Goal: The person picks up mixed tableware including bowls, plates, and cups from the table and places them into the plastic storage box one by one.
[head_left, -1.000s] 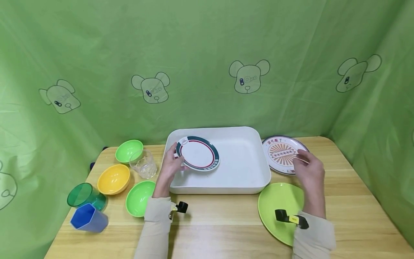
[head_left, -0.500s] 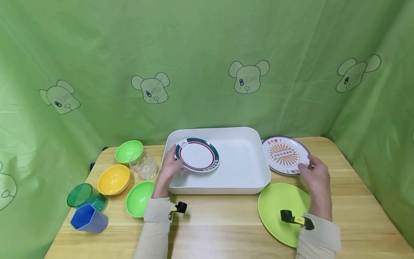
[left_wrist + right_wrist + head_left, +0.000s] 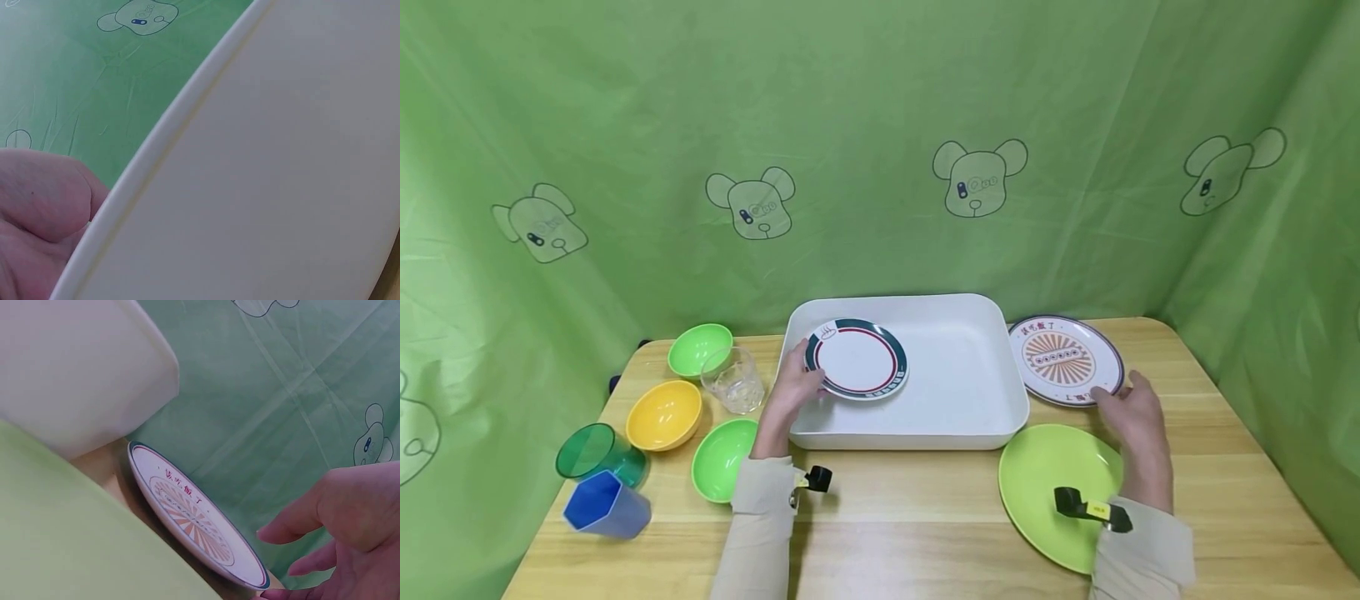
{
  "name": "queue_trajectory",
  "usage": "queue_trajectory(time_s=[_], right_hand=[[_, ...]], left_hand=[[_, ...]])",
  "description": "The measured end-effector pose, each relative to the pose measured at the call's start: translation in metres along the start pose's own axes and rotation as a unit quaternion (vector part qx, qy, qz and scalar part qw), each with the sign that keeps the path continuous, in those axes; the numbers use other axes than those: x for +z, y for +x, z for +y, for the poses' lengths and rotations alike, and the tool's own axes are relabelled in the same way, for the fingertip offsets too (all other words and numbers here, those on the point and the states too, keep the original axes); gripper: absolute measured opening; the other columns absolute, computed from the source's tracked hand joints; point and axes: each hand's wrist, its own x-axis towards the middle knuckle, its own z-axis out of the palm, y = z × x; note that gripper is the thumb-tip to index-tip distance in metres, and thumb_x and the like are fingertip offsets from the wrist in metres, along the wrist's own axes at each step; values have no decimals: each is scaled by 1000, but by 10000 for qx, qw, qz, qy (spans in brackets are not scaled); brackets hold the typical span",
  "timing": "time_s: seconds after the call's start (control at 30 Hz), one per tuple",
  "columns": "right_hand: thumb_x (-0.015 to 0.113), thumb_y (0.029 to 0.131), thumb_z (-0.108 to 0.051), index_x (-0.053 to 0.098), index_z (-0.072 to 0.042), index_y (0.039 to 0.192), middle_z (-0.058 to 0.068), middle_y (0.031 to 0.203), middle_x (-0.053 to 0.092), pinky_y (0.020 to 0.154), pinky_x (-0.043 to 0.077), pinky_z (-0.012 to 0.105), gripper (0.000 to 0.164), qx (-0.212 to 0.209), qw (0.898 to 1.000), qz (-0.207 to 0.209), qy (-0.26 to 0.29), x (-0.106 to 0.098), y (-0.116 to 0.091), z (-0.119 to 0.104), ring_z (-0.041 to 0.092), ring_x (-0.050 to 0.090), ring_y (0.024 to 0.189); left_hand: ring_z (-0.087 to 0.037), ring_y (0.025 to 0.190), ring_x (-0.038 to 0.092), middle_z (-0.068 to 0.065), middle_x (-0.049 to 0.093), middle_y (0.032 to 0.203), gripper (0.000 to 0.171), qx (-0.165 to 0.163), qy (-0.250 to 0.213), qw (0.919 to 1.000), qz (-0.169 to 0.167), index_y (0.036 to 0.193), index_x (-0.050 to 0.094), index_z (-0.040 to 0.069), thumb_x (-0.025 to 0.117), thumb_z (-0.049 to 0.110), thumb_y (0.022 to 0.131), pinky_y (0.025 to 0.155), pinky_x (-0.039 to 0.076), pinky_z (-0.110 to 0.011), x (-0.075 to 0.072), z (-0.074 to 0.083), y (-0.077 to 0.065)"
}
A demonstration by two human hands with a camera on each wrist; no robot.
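Note:
In the head view my left hand [image 3: 793, 387] pinches the left rim of a white plate with a green border [image 3: 859, 360], thumb on top. That plate lies within the left part of a white tray [image 3: 970, 437]. My right hand [image 3: 1138, 425] is at the lower right rim of a white plate with an orange sunburst [image 3: 1062, 360]. The right wrist view shows its thumb and fingers apart, fingertips close to the rim. Under the right wrist lies a lime green plate [image 3: 1052, 492]. In the left wrist view the tray wall [image 3: 250, 162] hides most of the left hand.
Left of the tray stand a clear glass [image 3: 737, 387], a yellow bowl [image 3: 662, 417] and two green bowls, one in front [image 3: 718, 467] and one behind [image 3: 698, 350]. A green cup [image 3: 602, 454] and a blue cup [image 3: 606, 507] are at the table's left edge. Green cloth [image 3: 865, 125] hangs behind.
The green-bordered plate has lowered slightly and lies flatter in the tray, my left hand still at its rim. My right hand has moved right and down, from over the sunburst plate to its rim.

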Motion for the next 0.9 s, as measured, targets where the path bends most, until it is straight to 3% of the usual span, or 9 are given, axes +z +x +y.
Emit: queue_trajectory(time_s=[0.13,0.2,0.3,0.37,0.47,0.63,0.9], right_hand=[[45,104,-21,-12,4,158,39,161,11,122,20,61,83,50,9999,15,-101,3,2,1,53,15,149],[45,104,-21,-12,5,158,39,161,10,123,16,60,82,40,9999,17,-138,3,3,2,53,13,149],[45,104,-19,-1,8,159,39,160,14,123,17,60,77,-16,9998,46,-181,5,4,3,53,16,149],[45,103,-17,9,10,159,39,158,19,122,21,60,71,-45,9997,96,-199,7,5,2,53,20,148],[45,102,-13,21,13,154,39,153,29,120,28,60,63,-36,9994,184,-278,10,7,2,53,29,143],[48,99,-9,26,14,152,40,152,31,119,30,60,61,54,9986,234,-463,11,10,4,53,33,140],[52,100,-12,30,15,151,40,151,33,119,30,60,62,170,9975,266,-631,12,16,7,53,36,138]], left_hand=[[-43,108,62,-36,22,160,75,-12,177,9998,-26,157,16,-14,48,-15,89,68,62,-43,-1,-1,1],[-45,119,57,-36,21,161,75,-12,289,9996,-54,157,16,-14,49,-13,90,85,60,-48,-1,-2,1],[-44,143,37,-34,16,163,75,-77,467,9988,-85,157,14,-13,50,-10,92,115,40,-52,-2,-2,0],[-42,150,22,-33,14,164,75,-104,553,9984,-98,158,13,-13,50,-8,92,124,25,-49,-2,-3,0],[-42,151,20,-33,12,164,76,-131,611,9980,-119,158,12,-12,50,-7,92,125,21,-49,-2,-3,0],[-41,151,20,-33,13,164,77,-125,710,9973,-152,158,11,-13,50,-6,92,125,20,-48,-2,-3,1],[-43,151,20,-37,20,161,71,-139,1466,9890,-120,154,15,-19,49,-1,94,125,16,-49,-2,-4,3]])
